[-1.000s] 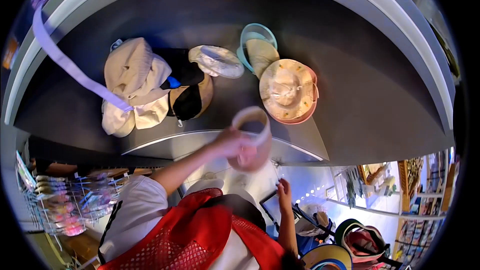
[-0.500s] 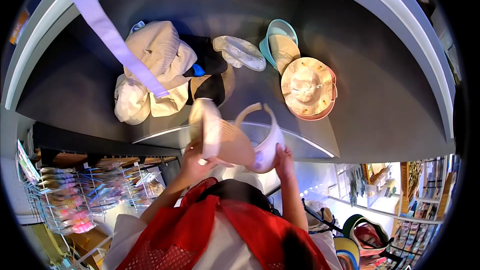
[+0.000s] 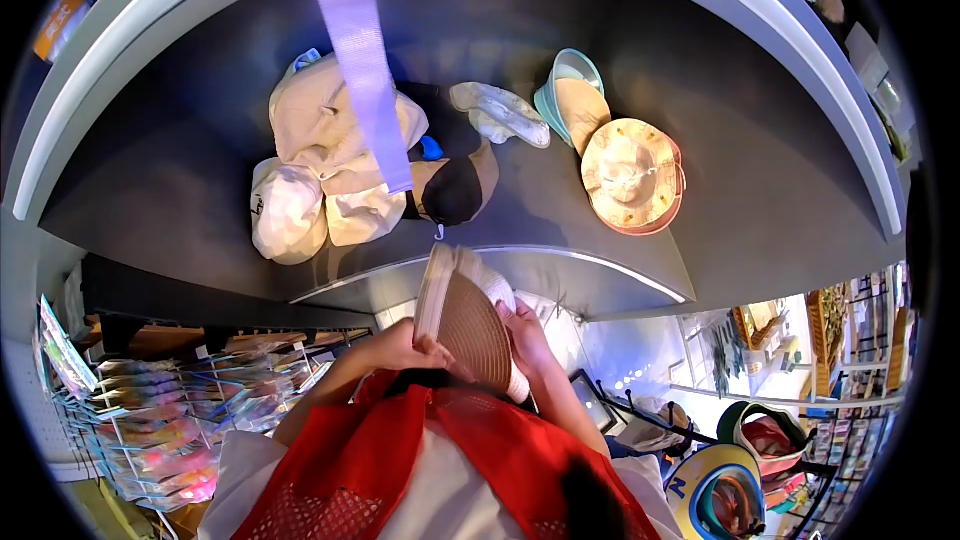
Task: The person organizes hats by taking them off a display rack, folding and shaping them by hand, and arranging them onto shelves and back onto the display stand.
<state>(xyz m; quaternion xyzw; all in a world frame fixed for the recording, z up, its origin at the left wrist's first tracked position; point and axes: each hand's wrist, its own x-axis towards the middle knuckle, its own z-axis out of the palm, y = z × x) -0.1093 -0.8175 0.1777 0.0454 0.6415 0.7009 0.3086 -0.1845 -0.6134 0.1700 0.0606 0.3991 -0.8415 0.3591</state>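
Note:
My left hand (image 3: 408, 345) is closed on the lower left edge of a tan woven visor (image 3: 470, 330) with a pale band. My right hand (image 3: 527, 333) grips a white visor (image 3: 492, 285) at its right side; this one is pressed against the tan visor, mostly behind it. Both visors are in front of my red vest, just below the edge of the dark shelf (image 3: 540, 205). On the shelf, a black and tan cap (image 3: 455, 190) lies nearest to them, beside a heap of beige hats (image 3: 325, 120).
A pale floral hat (image 3: 500, 112), a teal visor (image 3: 572, 65) and a patterned sun hat (image 3: 630, 175) lie on the shelf. A purple strap (image 3: 360, 50) hangs in front. More hats hang on a rack (image 3: 820, 468) at lower right; packaged goods hang at left.
The two visors, apart half a second ago, are now pressed together. My hands have moved closer to each other. The view has shifted, so the strap appears farther right.

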